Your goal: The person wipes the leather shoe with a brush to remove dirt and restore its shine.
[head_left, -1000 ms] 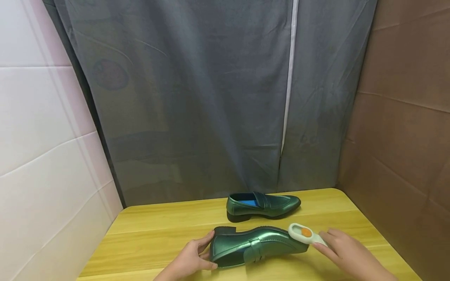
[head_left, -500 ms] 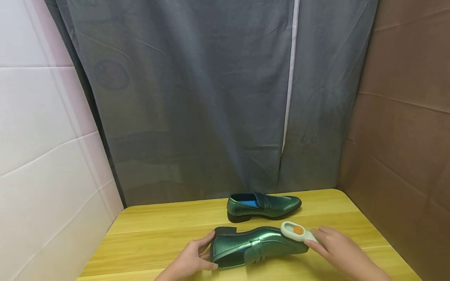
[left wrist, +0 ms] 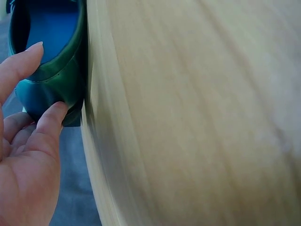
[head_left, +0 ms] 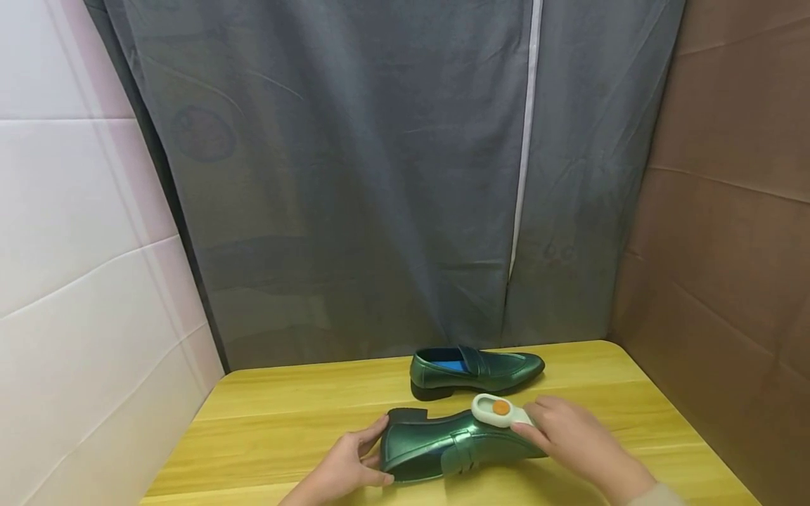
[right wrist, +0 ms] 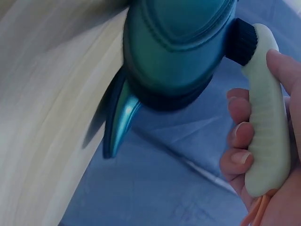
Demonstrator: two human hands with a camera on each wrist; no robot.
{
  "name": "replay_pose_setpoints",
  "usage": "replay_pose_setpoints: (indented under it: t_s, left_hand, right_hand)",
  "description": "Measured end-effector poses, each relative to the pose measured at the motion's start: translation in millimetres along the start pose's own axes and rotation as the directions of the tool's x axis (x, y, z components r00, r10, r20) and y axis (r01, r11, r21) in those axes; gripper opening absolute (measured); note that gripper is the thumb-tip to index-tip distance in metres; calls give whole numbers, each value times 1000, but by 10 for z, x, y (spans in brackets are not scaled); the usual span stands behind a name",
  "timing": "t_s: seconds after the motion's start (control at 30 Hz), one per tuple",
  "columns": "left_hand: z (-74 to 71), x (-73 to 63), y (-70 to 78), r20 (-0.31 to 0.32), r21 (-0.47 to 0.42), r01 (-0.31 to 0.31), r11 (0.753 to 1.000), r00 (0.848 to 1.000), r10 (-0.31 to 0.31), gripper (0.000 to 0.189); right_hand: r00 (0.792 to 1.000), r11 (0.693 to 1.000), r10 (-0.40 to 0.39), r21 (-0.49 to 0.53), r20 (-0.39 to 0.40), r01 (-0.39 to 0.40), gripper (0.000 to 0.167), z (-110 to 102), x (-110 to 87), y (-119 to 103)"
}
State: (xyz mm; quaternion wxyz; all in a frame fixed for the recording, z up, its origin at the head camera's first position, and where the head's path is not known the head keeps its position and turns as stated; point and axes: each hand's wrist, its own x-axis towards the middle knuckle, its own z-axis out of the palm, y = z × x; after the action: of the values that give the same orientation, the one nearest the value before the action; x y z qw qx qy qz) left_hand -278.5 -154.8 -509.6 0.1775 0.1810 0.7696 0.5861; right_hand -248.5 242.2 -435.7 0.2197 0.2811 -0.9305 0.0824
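Note:
A metallic green loafer (head_left: 420,450) lies tipped on its side near the table's front, its opening facing the person. My left hand (head_left: 344,460) grips its heel; in the left wrist view the thumb (left wrist: 29,61) reaches over the collar, near the blue insole (left wrist: 54,28). My right hand (head_left: 572,443) holds a shoe brush (head_left: 490,411) with a pale green handle and an orange spot. Seen from the right wrist, its dark bristles (right wrist: 242,42) meet the side of the loafer's front part, and several fingers curl round the handle (right wrist: 267,127).
Behind, a matching green loafer (head_left: 500,372) stands upright on the wooden table (head_left: 285,414), toe to the right. A grey curtain (head_left: 380,211) hangs at the back, with a white panel (head_left: 95,232) on the left and a brown one (head_left: 728,211) on the right.
My right hand has moved the brush leftward along the loafer, from the toe to near the strap. The left hand and both loafers have stayed in place.

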Motion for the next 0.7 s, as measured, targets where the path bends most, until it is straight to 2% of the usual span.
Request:
replay_pose_setpoints:
  t_s: [0.1,0.4,0.7]
  left_hand:
    - [6,-2,7,0,1,1,1000,1000,-1,100]
    - [8,7,22,-18,19,8,1000,1000,-8,100]
    - [12,-3,4,-11,-3,-32,999,999,32,99]
  right_hand:
    - [1000,1000,-31,-5,1,31,32,18,100,-77]
    - [994,1000,-25,-3,111,25,32,56,378,-308]
    - [983,998,-69,1,169,70,38,136,595,-532]
